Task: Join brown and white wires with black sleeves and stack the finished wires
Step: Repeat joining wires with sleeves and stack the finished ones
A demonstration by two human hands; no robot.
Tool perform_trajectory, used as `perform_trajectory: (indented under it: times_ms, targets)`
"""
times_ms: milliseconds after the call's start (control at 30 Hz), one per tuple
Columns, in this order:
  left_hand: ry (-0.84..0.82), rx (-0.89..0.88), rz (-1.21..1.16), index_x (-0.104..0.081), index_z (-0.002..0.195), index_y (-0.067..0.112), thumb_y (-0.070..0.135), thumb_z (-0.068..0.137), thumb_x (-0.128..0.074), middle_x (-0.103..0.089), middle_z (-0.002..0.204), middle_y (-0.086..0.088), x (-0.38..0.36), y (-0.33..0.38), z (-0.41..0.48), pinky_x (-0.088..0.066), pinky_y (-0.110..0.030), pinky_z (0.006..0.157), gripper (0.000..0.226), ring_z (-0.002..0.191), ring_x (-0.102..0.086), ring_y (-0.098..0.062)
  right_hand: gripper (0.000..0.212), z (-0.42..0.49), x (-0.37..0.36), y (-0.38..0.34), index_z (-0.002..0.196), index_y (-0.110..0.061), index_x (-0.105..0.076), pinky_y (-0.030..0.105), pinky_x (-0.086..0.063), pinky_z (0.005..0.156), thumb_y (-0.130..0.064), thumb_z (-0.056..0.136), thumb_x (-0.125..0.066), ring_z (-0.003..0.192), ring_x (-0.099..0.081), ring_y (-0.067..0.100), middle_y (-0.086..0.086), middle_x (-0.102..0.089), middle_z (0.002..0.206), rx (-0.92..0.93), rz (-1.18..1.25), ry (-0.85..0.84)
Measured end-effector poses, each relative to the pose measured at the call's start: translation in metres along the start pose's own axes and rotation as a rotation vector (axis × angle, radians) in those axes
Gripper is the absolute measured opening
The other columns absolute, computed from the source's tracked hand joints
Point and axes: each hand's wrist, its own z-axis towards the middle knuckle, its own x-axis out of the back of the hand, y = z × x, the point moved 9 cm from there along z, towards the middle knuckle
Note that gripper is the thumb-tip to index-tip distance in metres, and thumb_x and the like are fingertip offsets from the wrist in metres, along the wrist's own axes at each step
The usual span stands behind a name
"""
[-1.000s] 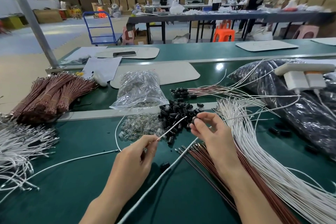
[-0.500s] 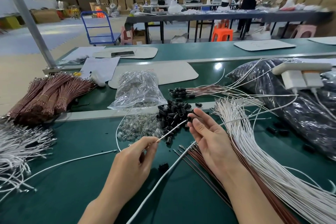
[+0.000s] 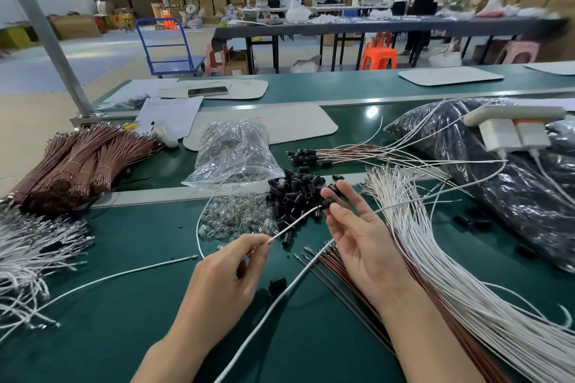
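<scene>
**Wire tip meets sleeve**

The left hand [image 3: 227, 277] pinches a white wire [image 3: 295, 221]. The wire's far tip sits at a black sleeve [image 3: 326, 204] pinched by the right hand [image 3: 364, 242], just before the sleeve pile [image 3: 295, 190] on the green table [image 3: 124, 305].

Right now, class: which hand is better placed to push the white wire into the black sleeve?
Left. The left hand pinches the white wire, whose tip meets the black sleeve; the right hand only pinches that sleeve in its fingers.
</scene>
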Motion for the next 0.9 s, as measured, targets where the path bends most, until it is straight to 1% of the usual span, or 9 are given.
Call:
perform_trajectory:
  times_ms: [167, 267, 333, 400, 533, 700, 800, 833, 900]
  targets:
    - [-0.008, 0.026, 0.039, -0.060, 0.105, 0.045, 0.050, 0.099, -0.049, -0.062, 0.081, 0.023, -0.001, 0.000, 0.000, -0.043, -0.018, 0.056, 0.013, 0.059, -0.053, -0.013, 0.055, -0.004, -0.008, 0.007, 0.130, -0.012, -0.062, 0.021, -0.058, 0.080, 0.000, 0.077, -0.068, 0.095, -0.072, 0.014, 0.013, -0.074, 0.110, -0.037, -0.021, -0.033]
    - [0.009, 0.058, 0.062, -0.064, 0.102, 0.040, 0.051, 0.096, -0.050, -0.063, 0.083, 0.027, 0.000, -0.003, 0.001, -0.045, -0.020, 0.059, 0.019, 0.062, -0.056, -0.009, 0.056, -0.006, -0.013, 0.012, 0.132, -0.012, -0.060, 0.023, -0.058, 0.085, 0.001, 0.077, -0.067, 0.091, -0.071, 0.013, 0.013, -0.074, 0.110, -0.063, -0.021, -0.057]
    - [0.030, 0.068, 0.074, -0.067, 0.099, 0.037, 0.049, 0.095, -0.051, -0.063, 0.082, 0.027, 0.003, -0.004, 0.001, -0.045, -0.023, 0.057, 0.020, 0.060, -0.055, -0.008, 0.055, -0.007, -0.016, 0.014, 0.133, -0.012, -0.059, 0.024, -0.059, 0.086, 0.003, 0.080, -0.065, 0.090, -0.070, 0.014, 0.013, -0.074, 0.112, -0.075, -0.022, -0.075]
    - [0.038, 0.071, 0.087, -0.067, 0.098, 0.036, 0.046, 0.095, -0.052, -0.062, 0.079, 0.025, 0.005, -0.003, 0.001, -0.047, -0.026, 0.055, 0.018, 0.058, -0.053, -0.009, 0.054, -0.008, -0.018, 0.015, 0.133, -0.012, -0.059, 0.028, -0.059, 0.087, 0.004, 0.082, -0.064, 0.091, -0.069, 0.016, 0.011, -0.073, 0.112, -0.079, -0.030, -0.088]
    - [0.003, 0.056, 0.138, -0.064, 0.095, 0.038, 0.036, 0.096, -0.060, -0.058, 0.073, 0.025, 0.002, 0.001, 0.000, -0.041, -0.022, 0.050, 0.004, 0.052, -0.047, -0.007, 0.054, -0.009, -0.021, 0.017, 0.132, -0.013, -0.060, 0.037, -0.058, 0.091, 0.003, 0.081, -0.064, 0.093, -0.069, 0.021, 0.009, -0.073, 0.114, -0.089, -0.055, -0.106]
    - [0.015, 0.073, 0.178, -0.064, 0.093, 0.036, 0.032, 0.095, -0.065, -0.054, 0.064, 0.029, 0.002, 0.002, 0.001, -0.039, -0.022, 0.048, 0.005, 0.049, -0.044, -0.002, 0.055, -0.012, -0.032, 0.033, 0.131, -0.012, -0.059, 0.036, -0.058, 0.093, 0.002, 0.079, -0.066, 0.098, -0.069, 0.020, 0.010, -0.072, 0.118, -0.150, -0.121, -0.169]
    - [0.054, 0.072, 0.175, -0.066, 0.092, 0.035, 0.031, 0.093, -0.067, -0.051, 0.058, 0.027, 0.004, 0.002, 0.002, -0.044, -0.028, 0.048, 0.004, 0.048, -0.042, -0.002, 0.042, -0.015, -0.038, 0.043, 0.124, -0.011, -0.065, 0.031, -0.058, 0.091, -0.008, 0.083, -0.065, 0.102, -0.070, 0.019, 0.012, -0.072, 0.120, -0.169, -0.181, -0.195]
    - [0.061, 0.066, 0.173, -0.066, 0.092, 0.035, 0.033, 0.093, -0.066, -0.051, 0.058, 0.026, 0.004, 0.003, 0.001, -0.044, -0.027, 0.048, 0.002, 0.048, -0.042, -0.002, 0.034, -0.015, -0.040, 0.046, 0.119, -0.012, -0.069, 0.029, -0.058, 0.089, -0.014, 0.086, -0.064, 0.103, -0.070, 0.019, 0.012, -0.072, 0.120, -0.166, -0.204, -0.206]
    - [0.066, 0.056, 0.167, -0.065, 0.094, 0.036, 0.040, 0.093, -0.059, -0.054, 0.060, 0.023, 0.005, 0.004, 0.001, -0.043, -0.025, 0.048, 0.007, 0.048, -0.042, -0.002, 0.026, -0.017, -0.042, 0.050, 0.108, -0.015, -0.077, 0.027, -0.057, 0.085, -0.024, 0.090, -0.061, 0.104, -0.071, 0.019, 0.012, -0.073, 0.117, -0.141, -0.250, -0.213]
